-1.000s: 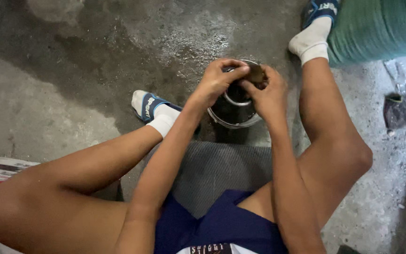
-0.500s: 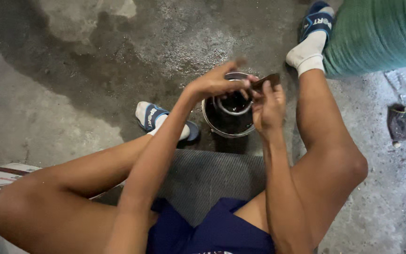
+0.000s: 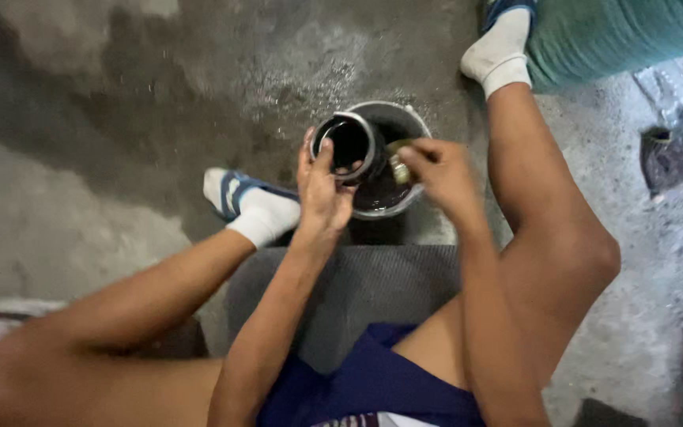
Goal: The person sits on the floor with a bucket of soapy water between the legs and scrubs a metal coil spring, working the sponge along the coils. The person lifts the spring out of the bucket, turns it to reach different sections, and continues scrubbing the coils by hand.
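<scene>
1. The left hand [image 3: 322,190] grips a dark metal ring [image 3: 347,146], fingers curled round its rim, just above the pail [image 3: 416,126].
2. The right hand [image 3: 440,170] pinches a small brush [image 3: 397,162] beside the ring.
3. Best to keep the ring over the pail, tilted toward the brush, so drips fall inside.

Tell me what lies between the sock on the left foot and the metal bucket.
In the head view, the left hand lies between the left sock and the bucket, holding a dark ring-shaped part.
</scene>
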Motion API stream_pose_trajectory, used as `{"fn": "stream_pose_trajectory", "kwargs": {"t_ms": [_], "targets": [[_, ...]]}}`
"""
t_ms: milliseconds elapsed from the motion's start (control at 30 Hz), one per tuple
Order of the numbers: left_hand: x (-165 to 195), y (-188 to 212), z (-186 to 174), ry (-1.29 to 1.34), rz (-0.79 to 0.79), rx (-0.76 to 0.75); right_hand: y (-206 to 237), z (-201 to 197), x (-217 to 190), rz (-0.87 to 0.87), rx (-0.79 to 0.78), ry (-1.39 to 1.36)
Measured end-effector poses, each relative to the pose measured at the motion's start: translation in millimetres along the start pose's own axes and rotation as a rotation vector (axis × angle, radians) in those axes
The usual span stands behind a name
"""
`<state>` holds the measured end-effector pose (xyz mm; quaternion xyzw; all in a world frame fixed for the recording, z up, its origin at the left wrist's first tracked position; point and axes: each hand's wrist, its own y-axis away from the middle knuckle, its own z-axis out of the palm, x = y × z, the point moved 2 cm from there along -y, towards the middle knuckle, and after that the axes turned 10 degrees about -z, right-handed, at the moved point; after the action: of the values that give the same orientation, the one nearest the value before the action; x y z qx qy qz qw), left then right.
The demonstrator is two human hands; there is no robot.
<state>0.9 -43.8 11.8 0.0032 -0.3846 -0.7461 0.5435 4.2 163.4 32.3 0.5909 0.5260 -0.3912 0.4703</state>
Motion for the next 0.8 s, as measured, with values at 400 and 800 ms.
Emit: {"fn": "stream_pose_trajectory", "kwargs": {"t_ms": [400,800], "targets": [[-22,53,-44,-0.182,-0.212,0.073,-11,53,43,-0.147,-0.001,-0.081],[31,10,1,-1.265,0.69,0.377,18,56,12,-0.164,0.066,0.193]]}}
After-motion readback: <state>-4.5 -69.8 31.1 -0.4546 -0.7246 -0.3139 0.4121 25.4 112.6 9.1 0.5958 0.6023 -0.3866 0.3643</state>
